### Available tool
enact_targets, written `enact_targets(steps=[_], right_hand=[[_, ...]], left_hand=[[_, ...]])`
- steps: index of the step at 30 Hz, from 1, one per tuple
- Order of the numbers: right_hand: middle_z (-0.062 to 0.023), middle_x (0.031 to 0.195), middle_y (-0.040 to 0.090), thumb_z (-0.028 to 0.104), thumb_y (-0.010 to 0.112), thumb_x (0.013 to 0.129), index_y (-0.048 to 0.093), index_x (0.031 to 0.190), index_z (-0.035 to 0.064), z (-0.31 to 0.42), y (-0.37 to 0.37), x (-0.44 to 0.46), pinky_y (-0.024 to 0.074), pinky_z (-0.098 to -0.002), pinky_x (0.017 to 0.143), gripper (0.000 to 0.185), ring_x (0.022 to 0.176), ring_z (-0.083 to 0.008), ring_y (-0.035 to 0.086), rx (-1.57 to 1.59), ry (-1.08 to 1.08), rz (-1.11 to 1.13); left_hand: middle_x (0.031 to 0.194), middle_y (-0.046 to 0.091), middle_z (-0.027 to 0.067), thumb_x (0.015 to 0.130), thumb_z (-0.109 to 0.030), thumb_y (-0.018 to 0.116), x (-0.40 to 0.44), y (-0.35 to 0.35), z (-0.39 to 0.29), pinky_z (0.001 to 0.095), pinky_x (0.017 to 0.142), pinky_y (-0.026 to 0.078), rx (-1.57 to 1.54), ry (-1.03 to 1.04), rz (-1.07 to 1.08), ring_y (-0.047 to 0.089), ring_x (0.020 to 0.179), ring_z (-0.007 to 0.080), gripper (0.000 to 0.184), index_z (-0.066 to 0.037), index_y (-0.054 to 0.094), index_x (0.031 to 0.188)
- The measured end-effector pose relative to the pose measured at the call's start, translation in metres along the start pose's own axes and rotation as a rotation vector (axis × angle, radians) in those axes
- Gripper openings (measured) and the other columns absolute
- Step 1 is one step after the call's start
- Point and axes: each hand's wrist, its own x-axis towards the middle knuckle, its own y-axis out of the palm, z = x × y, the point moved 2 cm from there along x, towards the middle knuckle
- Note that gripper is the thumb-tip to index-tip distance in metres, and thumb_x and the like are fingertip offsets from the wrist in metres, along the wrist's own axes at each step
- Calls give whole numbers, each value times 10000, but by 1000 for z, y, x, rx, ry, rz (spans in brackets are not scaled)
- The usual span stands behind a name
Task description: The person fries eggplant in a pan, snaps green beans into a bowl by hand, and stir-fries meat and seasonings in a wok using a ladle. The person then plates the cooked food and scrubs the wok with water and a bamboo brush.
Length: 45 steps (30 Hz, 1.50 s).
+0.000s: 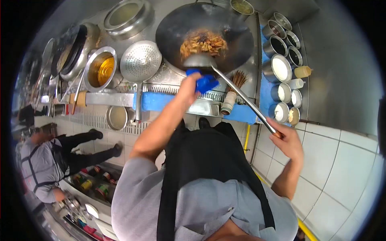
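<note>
Browned food pieces [204,43] in a loose heap at the middle of the wok [237,60]; could scorch underneath from lying too long against presumably hot metal. Inside the wok, at the near edge of the heap, a ladle bowl [200,61]; could fling pieces over the rim with too hard a push. At the near rim of the wok, fingers of the left hand [189,86] clamped on a blue cloth [206,83]; cannot tell about any handle gripped underneath. Could burn fingertips through a slipping fold. Nearer than the wok and to its right, fingers of the right hand [287,138] wrapped around the wooden end of the ladle; could lose fine control from a hold so far back. Near the wok's near-right rim, beside the ladle shaft, a bound wok brush [238,80]; could get knocked by a low swing. Just beside the wok's left rim, a perforated strainer [140,60]; could shift from a sideways jolt of the wok. Farther left of the wok, a metal pot [93,68] of amber liquid, likely oil; could slop from a bump. Right of the wok, open metal containers [268,74]; could catch spatter from rough stirring.
</note>
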Motion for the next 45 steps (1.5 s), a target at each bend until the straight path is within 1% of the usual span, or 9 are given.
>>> enact_targets(steps=[11,12,16,18,22,27,32,37,45], right_hand=[[-66,718,517,72,733,870,618,1477,286,42,96,119,467,-337,649,654,638,-163,488,-233,-65,-412],[-34,717,514,40,730,873,615,1484,254,47,93,115,459,-313,637,657,642,-135,475,-185,-77,-406],[60,734,510,-69,718,876,632,1474,161,60,71,41,420,-242,583,647,638,-52,442,-7,27,-329],[17,746,513,-59,717,867,656,1445,181,80,61,-1,421,-252,617,629,666,-72,439,-98,102,-268],[3,726,461,-54,720,846,673,1426,192,97,50,-21,418,-264,633,631,680,-77,437,-111,242,-148],[-122,703,514,102,716,859,661,1427,243,70,104,79,485,-392,678,587,650,-236,523,-312,16,-369],[-76,699,509,53,742,851,660,1432,191,79,101,63,471,-344,643,603,625,-163,492,-150,-16,-475],[13,716,518,-8,758,831,673,1430,204,87,71,-9,468,-304,631,641,655,-78,468,57,209,-282],[-123,728,552,85,758,858,665,1423,204,75,116,95,493,-345,673,585,640,-202,525,-275,1,-415]], left_hand=[[1001,706,54,920,-176,651,-7,-39,30,359,714,568,26,-34,76,677,871,190,150,-125,652,1061],[993,688,55,898,-130,662,-19,-56,35,376,707,567,250,-221,21,672,863,183,180,-105,647,1075],[928,678,45,870,-104,669,-66,-44,15,362,679,547,139,-108,110,669,839,165,156,-99,646,1025],[824,670,27,893,-127,670,-62,-30,-15,325,570,480,98,-123,-1,645,719,148,23,-122,647,891],[917,722,33,930,-209,632,-58,-25,-52,350,648,518,170,-127,137,693,759,172,107,-142,662,1008],[929,715,38,935,-178,648,17,-50,-22,332,645,559,150,-51,156,714,810,165,106,-114,653,1020],[1053,712,75,916,-120,646,-49,-87,26,437,750,619,372,-228,118,731,895,216,258,-60,645,1167],[856,685,5,910,-200,685,-60,-41,-35,319,593,477,203,-82,69,650,739,128,86,-136,663,963],[874,703,33,935,-212,661,-9,-53,-23,311,579,515,256,-35,89,670,731,144,141,-110,674,1033]])
